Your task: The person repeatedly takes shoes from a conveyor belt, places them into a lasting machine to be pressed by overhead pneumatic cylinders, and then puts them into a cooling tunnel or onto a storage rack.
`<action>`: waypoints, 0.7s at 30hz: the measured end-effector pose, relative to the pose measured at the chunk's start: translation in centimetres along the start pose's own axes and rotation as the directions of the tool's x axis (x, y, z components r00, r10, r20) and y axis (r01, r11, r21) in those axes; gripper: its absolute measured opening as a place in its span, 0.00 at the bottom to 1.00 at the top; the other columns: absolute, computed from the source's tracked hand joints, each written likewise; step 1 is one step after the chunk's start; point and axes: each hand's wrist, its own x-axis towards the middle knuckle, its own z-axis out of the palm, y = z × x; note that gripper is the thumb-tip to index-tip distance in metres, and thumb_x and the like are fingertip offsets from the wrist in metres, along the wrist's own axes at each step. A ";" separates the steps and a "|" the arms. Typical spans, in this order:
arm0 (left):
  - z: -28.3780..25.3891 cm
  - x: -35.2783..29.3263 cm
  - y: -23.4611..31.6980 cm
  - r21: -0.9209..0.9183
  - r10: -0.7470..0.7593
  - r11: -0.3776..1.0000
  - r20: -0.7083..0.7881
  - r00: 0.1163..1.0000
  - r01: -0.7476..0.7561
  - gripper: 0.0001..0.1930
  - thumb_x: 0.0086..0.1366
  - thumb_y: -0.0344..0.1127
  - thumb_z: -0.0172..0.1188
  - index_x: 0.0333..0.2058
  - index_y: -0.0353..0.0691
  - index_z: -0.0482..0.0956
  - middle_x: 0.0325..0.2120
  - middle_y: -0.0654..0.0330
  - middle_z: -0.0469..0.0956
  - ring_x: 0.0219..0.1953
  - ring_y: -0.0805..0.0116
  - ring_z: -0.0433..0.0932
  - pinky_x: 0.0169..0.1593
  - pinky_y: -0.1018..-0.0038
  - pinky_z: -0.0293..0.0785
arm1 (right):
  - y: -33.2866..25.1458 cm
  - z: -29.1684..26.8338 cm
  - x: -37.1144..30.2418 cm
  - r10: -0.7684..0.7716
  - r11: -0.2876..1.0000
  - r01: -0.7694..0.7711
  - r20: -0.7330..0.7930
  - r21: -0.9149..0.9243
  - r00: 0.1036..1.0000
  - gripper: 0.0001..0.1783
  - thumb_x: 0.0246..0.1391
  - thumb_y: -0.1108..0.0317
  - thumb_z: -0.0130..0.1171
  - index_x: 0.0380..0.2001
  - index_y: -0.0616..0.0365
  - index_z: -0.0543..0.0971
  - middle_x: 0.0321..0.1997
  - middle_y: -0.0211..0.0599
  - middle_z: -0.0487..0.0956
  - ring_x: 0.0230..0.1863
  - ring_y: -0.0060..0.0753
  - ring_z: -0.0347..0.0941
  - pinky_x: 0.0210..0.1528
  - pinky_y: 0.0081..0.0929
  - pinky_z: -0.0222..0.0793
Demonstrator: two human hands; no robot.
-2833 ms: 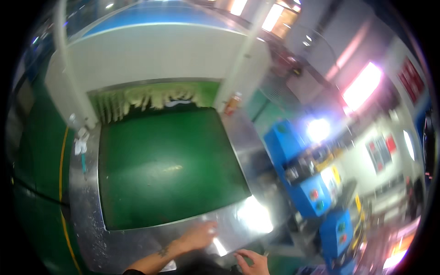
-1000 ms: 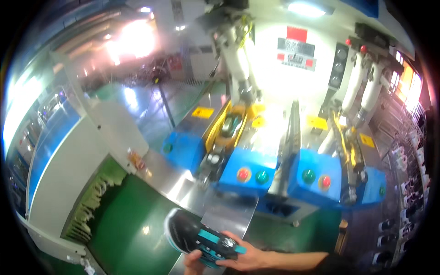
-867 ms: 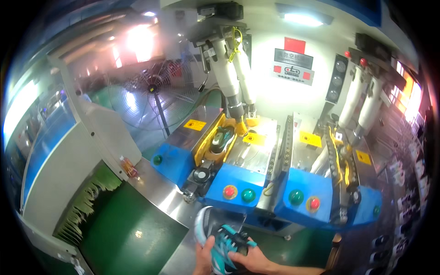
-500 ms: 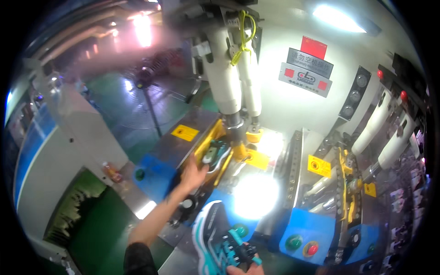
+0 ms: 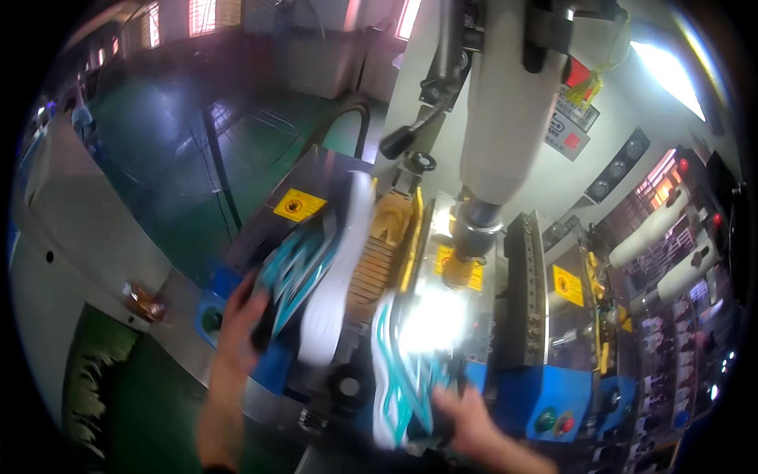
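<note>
My left hand (image 5: 241,328) grips a teal and black sneaker (image 5: 296,272) by its heel end, the white sole turned to the right. This blurred sneaker is held up beside the tan ribbed pad (image 5: 371,272) of a press machine, partly covering it. Lower down, my right hand (image 5: 467,415) is closed round a second sneaker (image 5: 399,387), teal and white, its toe pointing away from me. Between the yellow side plates (image 5: 412,241) the pad carries no shoe. The white press arm (image 5: 505,118) stands right of the pad.
A second station with a blue panel (image 5: 545,395), green and red buttons and more white press arms (image 5: 683,261) is at the right. A black-knobbed lever (image 5: 397,142) juts out behind the pad. At left, a bottle (image 5: 144,302) lies on a ledge.
The sneaker in the press has come out in my left hand. The press arms above it have lifted away. My right hand's sneaker has turned, and the whole view has shifted.
</note>
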 end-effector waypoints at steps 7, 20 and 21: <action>-8.4 -24.2 0.1 0.544 0.342 0.836 -0.622 0.704 0.074 0.25 0.60 0.35 0.56 0.55 0.34 0.64 0.54 0.40 0.67 0.56 0.44 0.68 0.58 0.56 0.66 | -8.6 5.0 26.5 -0.303 0.798 0.047 -0.333 -0.601 0.893 0.20 0.55 0.63 0.58 0.43 0.70 0.71 0.38 0.51 0.79 0.39 0.45 0.78 0.42 0.39 0.75; -0.3 -40.3 -16.7 0.744 -0.047 0.456 -0.528 0.848 0.488 0.31 0.61 0.41 0.60 0.61 0.37 0.62 0.51 0.43 0.69 0.53 0.53 0.69 0.56 0.64 0.66 | -3.6 7.0 30.8 -0.668 0.352 0.178 -0.114 -0.919 0.736 0.38 0.49 0.57 0.60 0.55 0.71 0.57 0.54 0.64 0.62 0.54 0.63 0.65 0.59 0.45 0.62; 1.1 -38.6 -16.2 0.583 -0.224 0.524 -0.608 0.761 0.621 0.33 0.60 0.39 0.60 0.61 0.36 0.61 0.54 0.42 0.67 0.57 0.49 0.66 0.58 0.61 0.62 | -3.8 5.8 31.2 -0.629 0.315 0.180 -0.063 -0.932 0.775 0.39 0.49 0.55 0.61 0.54 0.72 0.57 0.54 0.65 0.64 0.55 0.64 0.65 0.59 0.44 0.62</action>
